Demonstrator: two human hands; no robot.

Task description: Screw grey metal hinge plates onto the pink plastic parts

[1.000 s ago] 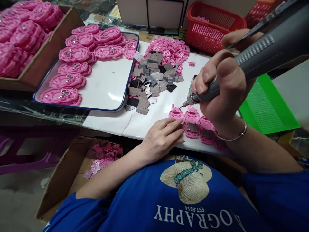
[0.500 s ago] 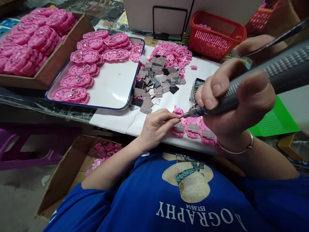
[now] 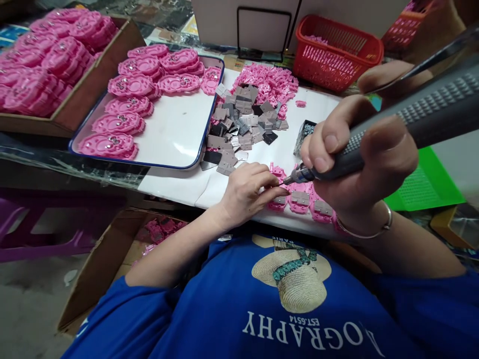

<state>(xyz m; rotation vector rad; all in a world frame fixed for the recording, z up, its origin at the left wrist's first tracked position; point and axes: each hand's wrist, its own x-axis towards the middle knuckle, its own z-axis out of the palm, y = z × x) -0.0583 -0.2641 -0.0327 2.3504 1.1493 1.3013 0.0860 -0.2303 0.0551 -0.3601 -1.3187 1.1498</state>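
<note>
My right hand [image 3: 359, 144] is wrapped round a grey electric screwdriver [image 3: 430, 107], its metal tip pointing down to the left; tweezers [image 3: 422, 67] also stick out between its fingers. My left hand [image 3: 250, 192] is pinched at the screwdriver's thin bit, and whatever lies between its fingertips is too small to make out. Under both hands, pink plastic parts [image 3: 299, 199] stand in a row at the table's front edge, several with grey metal plates [image 3: 322, 207] on them. The left fingers cover part of the leftmost one.
Loose grey plates [image 3: 243, 124] and small pink pieces [image 3: 265, 82] are heaped behind. A white tray [image 3: 175, 129] and a cardboard box [image 3: 75, 107] hold pink parts at left. A red basket [image 3: 325, 65], a small screw box [image 3: 305, 134] and a green tray [image 3: 426, 184] are farther right.
My left hand has moved slightly right, covering more of the leftmost pink part. The screwdriver has shifted a little, with its tip still by the left fingertips.
</note>
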